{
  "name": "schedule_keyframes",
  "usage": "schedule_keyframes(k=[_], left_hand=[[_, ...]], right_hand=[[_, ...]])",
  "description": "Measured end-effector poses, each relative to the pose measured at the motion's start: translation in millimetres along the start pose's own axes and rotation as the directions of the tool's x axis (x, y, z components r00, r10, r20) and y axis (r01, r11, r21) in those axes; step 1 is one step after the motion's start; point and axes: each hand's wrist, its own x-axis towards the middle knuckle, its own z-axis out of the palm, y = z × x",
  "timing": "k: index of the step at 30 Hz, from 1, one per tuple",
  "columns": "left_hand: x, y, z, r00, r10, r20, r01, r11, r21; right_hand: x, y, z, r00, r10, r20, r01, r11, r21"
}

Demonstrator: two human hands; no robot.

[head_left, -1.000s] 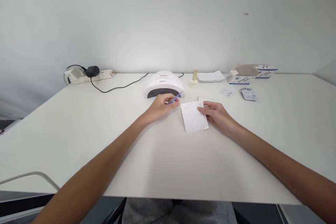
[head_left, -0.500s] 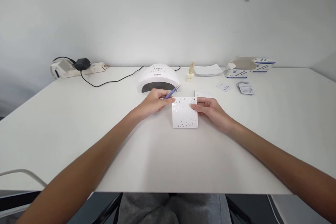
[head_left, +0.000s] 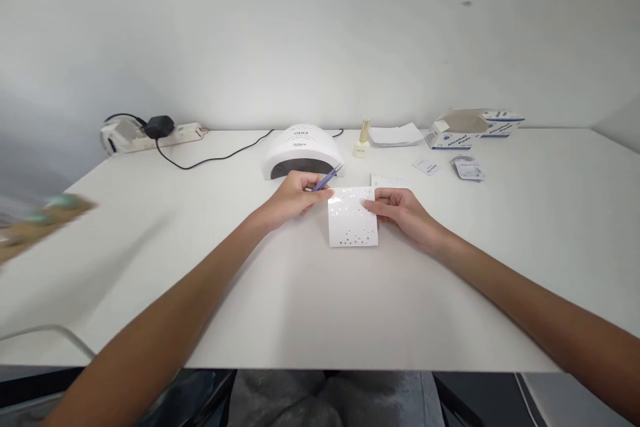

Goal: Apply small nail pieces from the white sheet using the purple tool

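Note:
A white sticker sheet dotted with small shiny shapes lies flat on the white table. My right hand pinches its right edge with thumb and fingers. My left hand is closed around purple tweezers, whose tips point up and right beside the sheet's upper left corner. Just behind my hands stands a white dome-shaped nail lamp.
A small polish bottle and a paper stack sit behind the lamp. An open box and small packets lie at the back right. A power strip with plug and cable is back left. A blurred greenish object shows at left.
The sheet swung from tilted to square and shifted left toward my left hand. The view moved slightly. A blurred object has appeared at the left edge.

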Motion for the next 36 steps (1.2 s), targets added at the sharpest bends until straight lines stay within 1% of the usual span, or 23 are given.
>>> schedule_keyframes(k=[2, 4, 7, 9, 11, 13, 16, 19, 24, 29, 33, 36], left_hand=[[1.1, -0.9, 3.1, 0.999, 0.052, -0.016, -0.051, 0.996, 0.069], [2.4, -3.2, 7.1, 0.992, 0.117, -0.042, -0.111, 0.984, 0.14], [3.5, -8.4, 12.5, 0.985, 0.138, -0.1, -0.114, 0.97, 0.215], [3.3, -11.6, 15.1, 0.982, 0.143, -0.125, -0.106, 0.959, 0.264], [2.4, -13.6, 17.5, 0.975, 0.175, -0.139, -0.123, 0.94, 0.319], [1.3, -14.6, 20.2, 0.967, 0.215, -0.139, -0.152, 0.919, 0.364], [0.1, -16.1, 25.6, 0.96, 0.245, -0.134, -0.173, 0.898, 0.404], [0.4, -18.9, 30.8, 0.963, 0.24, -0.124, -0.17, 0.897, 0.408], [0.5, -21.1, 35.3, 0.958, 0.272, -0.09, -0.213, 0.887, 0.41], [0.7, -19.8, 37.2, 0.957, 0.286, -0.053, -0.234, 0.864, 0.445], [2.6, -24.0, 38.2, 0.947, 0.316, -0.048, -0.261, 0.852, 0.455], [3.2, -28.0, 38.4, 0.944, 0.326, -0.056, -0.269, 0.857, 0.44]], right_hand=[[0.4, -0.3, -3.9, 1.0, 0.001, -0.004, -0.002, 0.996, -0.094], [1.0, -0.7, -9.0, 1.0, 0.005, -0.025, -0.011, 0.972, -0.235], [1.5, -2.2, -16.0, 0.995, -0.024, -0.099, -0.022, 0.901, -0.433], [1.4, -3.3, -19.6, 0.989, -0.046, -0.139, -0.034, 0.85, -0.525], [1.3, -3.8, -23.5, 0.988, -0.045, -0.15, -0.053, 0.805, -0.591], [1.7, -3.4, -28.7, 0.99, -0.019, -0.142, -0.078, 0.764, -0.64], [3.7, -0.7, -38.8, 0.992, 0.022, -0.128, -0.104, 0.726, -0.68], [6.9, 3.2, -48.2, 0.991, 0.034, -0.128, -0.115, 0.7, -0.705], [10.0, 5.5, -53.4, 0.99, 0.049, -0.136, -0.134, 0.662, -0.737], [9.2, 3.2, -52.2, 0.989, 0.058, -0.133, -0.137, 0.684, -0.716], [5.9, -0.8, -52.5, 0.993, 0.076, -0.09, -0.117, 0.714, -0.69], [1.5, -9.8, -54.4, 0.995, 0.073, -0.06, -0.095, 0.715, -0.693]])
